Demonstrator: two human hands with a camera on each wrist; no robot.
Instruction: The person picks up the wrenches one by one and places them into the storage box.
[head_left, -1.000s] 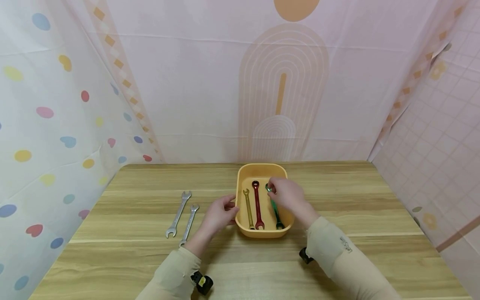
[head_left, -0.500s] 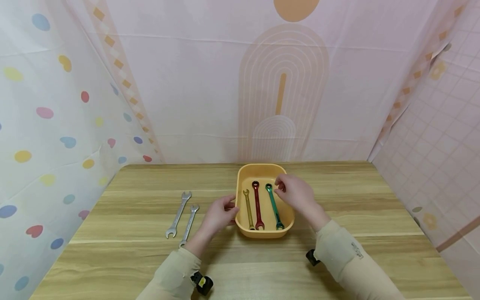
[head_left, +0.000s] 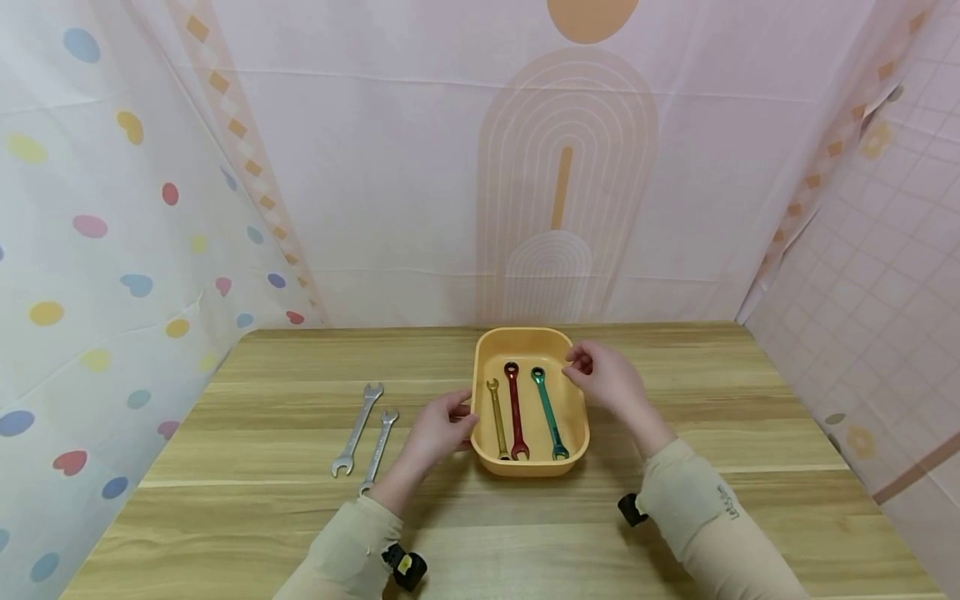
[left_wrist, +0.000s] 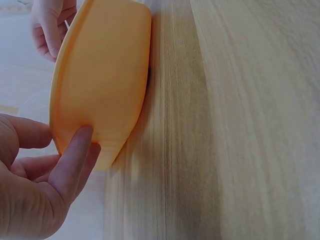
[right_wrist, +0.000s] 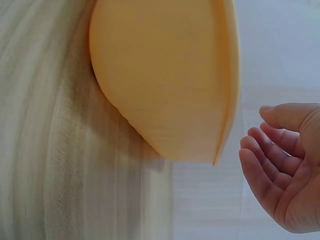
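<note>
Left hand (head_left: 438, 429) touches yellow tray (head_left: 525, 340); three wrenches (head_left: 514, 410) inside.

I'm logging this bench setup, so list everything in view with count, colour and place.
tray: 1, orange, middle of the table.
ring spanners in the tray: 3, gold, red, green, side by side.
open-ended spanners: 2, silver, on the table left of the tray.
table: 1, light wood.
curtains: pink and spotted, around the table.
left hand: fingers touching the tray's left wall.
right hand: empty, over the tray's right rim.
</note>
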